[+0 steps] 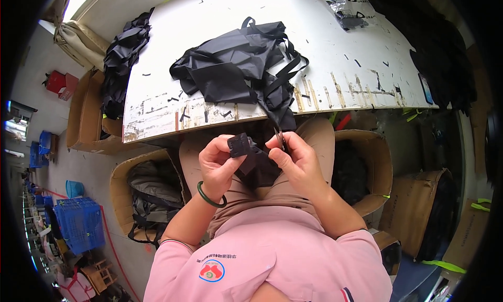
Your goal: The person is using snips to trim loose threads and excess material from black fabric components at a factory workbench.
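Observation:
My left hand (216,163) pinches the edge of a black fabric piece (239,145) between thumb and fingers, above my lap. The held edge is folded over and has a stiffer look, and the rest of the cloth hangs down between my knees. Close on its right, my right hand (299,163) is closed around a small pair of scissors (279,137), blades pointing up and away from me; their handles are mostly hidden by the fingers. Just beyond, a heap of black fabric with straps (225,66) lies on the white table (157,110), one end drooping over the near edge.
Black cloth hangs off the table's left end (126,61), and a dark pile (445,55) stands at the right. A clear plastic bag (348,8) lies at the back. Cardboard boxes (119,197) flank my legs. Black scraps dot the tabletop. Blue baskets (78,226) stand left.

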`<state>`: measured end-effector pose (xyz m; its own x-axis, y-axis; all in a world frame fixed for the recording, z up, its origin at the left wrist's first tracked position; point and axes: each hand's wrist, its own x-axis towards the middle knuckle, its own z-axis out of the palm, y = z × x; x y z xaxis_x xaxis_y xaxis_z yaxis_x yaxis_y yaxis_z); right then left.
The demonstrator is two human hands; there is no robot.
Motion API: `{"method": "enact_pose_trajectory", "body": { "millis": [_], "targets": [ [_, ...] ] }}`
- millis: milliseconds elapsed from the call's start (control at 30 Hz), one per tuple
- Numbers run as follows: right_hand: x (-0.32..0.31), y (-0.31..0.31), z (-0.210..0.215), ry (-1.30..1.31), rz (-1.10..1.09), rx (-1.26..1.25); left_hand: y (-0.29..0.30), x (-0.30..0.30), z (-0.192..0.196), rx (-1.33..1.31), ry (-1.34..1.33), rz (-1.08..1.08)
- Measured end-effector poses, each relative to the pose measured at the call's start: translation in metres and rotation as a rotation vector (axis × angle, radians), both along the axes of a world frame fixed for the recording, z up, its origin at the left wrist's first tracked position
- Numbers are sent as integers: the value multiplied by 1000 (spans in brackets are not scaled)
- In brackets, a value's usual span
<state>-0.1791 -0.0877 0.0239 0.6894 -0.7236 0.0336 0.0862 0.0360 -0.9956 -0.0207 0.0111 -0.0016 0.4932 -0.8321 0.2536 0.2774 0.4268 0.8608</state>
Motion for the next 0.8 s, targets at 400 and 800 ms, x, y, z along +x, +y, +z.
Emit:
{"method": "enact_pose_trajectory", "body": {
  "millis": [400,800],
  "targets": [
    [4,28,-4,95,310,433,3,-5,-11,-74,-111,171],
    [15,27,-13,58,83,-182,5,-9,-14,-23,-322,193]
  ]
}}
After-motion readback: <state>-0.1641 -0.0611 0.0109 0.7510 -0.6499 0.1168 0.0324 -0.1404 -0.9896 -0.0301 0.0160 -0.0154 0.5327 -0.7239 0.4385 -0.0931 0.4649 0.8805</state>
